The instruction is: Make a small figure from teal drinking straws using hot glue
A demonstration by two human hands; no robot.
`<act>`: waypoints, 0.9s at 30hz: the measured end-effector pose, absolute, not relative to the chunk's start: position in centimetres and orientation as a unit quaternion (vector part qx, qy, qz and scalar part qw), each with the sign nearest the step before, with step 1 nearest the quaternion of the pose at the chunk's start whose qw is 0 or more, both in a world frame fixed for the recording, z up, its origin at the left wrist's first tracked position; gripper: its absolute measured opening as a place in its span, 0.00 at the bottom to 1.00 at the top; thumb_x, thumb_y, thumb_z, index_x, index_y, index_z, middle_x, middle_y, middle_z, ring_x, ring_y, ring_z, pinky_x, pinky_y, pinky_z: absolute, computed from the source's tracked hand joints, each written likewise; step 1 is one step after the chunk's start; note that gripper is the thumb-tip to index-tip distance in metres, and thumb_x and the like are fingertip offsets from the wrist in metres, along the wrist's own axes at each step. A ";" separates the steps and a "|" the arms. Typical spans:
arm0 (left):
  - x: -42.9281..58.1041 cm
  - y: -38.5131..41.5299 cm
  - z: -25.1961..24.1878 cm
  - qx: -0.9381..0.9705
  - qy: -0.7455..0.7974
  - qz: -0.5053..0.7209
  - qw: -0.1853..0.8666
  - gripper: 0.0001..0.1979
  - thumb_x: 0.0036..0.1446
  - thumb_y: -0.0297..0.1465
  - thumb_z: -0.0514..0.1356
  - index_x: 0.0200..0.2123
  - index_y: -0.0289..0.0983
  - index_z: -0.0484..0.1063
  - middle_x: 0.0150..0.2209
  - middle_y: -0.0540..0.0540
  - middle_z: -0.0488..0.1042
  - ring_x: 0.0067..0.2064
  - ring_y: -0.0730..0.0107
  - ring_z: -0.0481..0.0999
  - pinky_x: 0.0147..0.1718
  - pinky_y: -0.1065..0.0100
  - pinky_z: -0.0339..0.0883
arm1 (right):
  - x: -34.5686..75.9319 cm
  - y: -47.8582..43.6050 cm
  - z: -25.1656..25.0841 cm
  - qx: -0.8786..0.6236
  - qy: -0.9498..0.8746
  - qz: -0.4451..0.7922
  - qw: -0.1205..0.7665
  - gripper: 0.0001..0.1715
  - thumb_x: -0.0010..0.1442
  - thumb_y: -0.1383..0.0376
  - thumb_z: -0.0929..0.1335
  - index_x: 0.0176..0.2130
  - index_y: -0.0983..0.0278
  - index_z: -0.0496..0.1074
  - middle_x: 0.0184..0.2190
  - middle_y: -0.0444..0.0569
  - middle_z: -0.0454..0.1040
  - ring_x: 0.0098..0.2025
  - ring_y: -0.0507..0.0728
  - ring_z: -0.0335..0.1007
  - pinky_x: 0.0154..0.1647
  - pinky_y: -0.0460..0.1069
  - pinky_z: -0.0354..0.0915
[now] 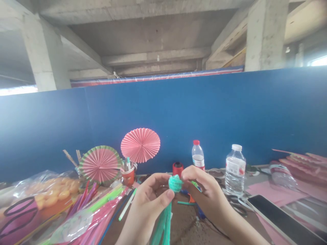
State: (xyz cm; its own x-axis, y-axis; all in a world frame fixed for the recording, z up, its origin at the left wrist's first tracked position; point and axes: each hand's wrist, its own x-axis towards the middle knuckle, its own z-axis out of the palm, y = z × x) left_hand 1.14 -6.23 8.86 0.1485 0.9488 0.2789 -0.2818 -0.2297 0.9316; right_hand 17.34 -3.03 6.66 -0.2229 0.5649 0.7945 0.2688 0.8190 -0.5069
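A bundle of teal fuzzy pipe cleaners (175,183) has a rounded, coiled head at its top. Loose teal strands hang below it toward the bottom of the view. My left hand (153,197) is closed on the bundle, thumb in front and fingers behind the coiled head. On the other side, my right hand (201,187) has its fingers bent in a pinch at the head's upper right edge. The fingertips there partly hide what they grip. Behind the hands lie a short teal piece (186,203) and a red spool-like object (178,168).
Pink folded paper fans (140,145) stand at the back beside a cup of pens (128,177). Bagged pipe cleaners (94,214) cover the left side. Two water bottles (235,170), a phone (283,219) and pink paper (276,190) are on the right. A blue partition (194,112) rises behind.
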 end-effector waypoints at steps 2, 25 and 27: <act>1.1 -6.0 8.7 0.530 0.314 0.575 0.538 0.11 0.42 0.27 0.66 0.32 0.35 0.71 0.31 0.47 0.73 0.33 0.71 0.71 0.31 0.73 0.65 | 17.3 -3.1 6.7 -0.249 -0.776 0.129 0.566 0.07 0.58 0.72 0.62 0.30 0.63 0.67 0.28 0.45 0.68 0.30 0.52 0.65 0.32 0.47 0.62; 0.4 -5.1 7.9 0.401 0.248 0.495 0.730 0.09 0.45 0.30 0.64 0.31 0.35 0.69 0.22 0.51 0.69 0.22 0.77 0.69 0.19 0.78 0.61 | 17.5 -3.6 7.4 -0.230 -0.764 0.213 0.564 0.05 0.55 0.71 0.67 0.31 0.62 0.71 0.27 0.43 0.72 0.30 0.49 0.68 0.32 0.45 0.65; 0.3 -4.8 7.9 0.416 0.254 0.484 0.727 0.11 0.46 0.34 0.64 0.31 0.35 0.69 0.22 0.51 0.69 0.22 0.77 0.70 0.19 0.78 0.63 | 17.6 -3.7 7.4 -0.237 -0.760 0.213 0.566 0.06 0.56 0.72 0.66 0.33 0.61 0.71 0.29 0.43 0.73 0.31 0.49 0.69 0.33 0.45 0.65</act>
